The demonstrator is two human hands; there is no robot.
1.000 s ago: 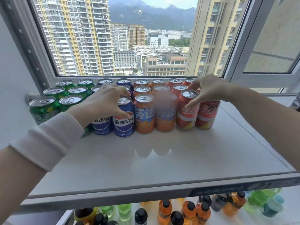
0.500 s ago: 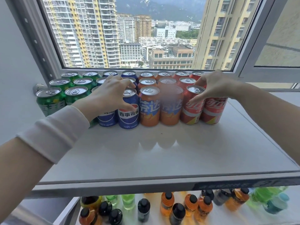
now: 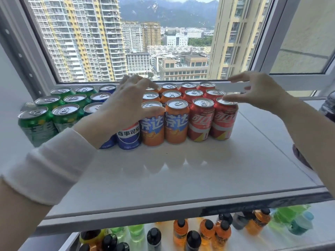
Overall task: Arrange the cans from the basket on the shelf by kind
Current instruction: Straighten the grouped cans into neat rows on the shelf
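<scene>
Soda cans stand in rows three deep at the back of the white shelf (image 3: 181, 174), grouped by colour. From left to right they are green cans (image 3: 38, 124), blue cans (image 3: 129, 136), orange cans (image 3: 176, 122) and red cans (image 3: 224, 122). My left hand (image 3: 125, 105) hovers over the blue cans with loosely bent fingers and hides most of them; its thumb lies at the rim of the front left orange can. My right hand (image 3: 257, 89) is raised above the right red column with fingers spread, its thumb tip just over the front can's top. No basket is in view.
The window frame (image 3: 262, 82) runs directly behind the back row of cans. A lower shelf holds several bottles (image 3: 181, 230) with orange, green and dark contents. The shelf's front edge is close to me, with bare surface in front of the cans.
My right hand has lifted off the front red cans and spread its fingers. My left hand has risen slightly from the blue cans. The cans stay in their rows.
</scene>
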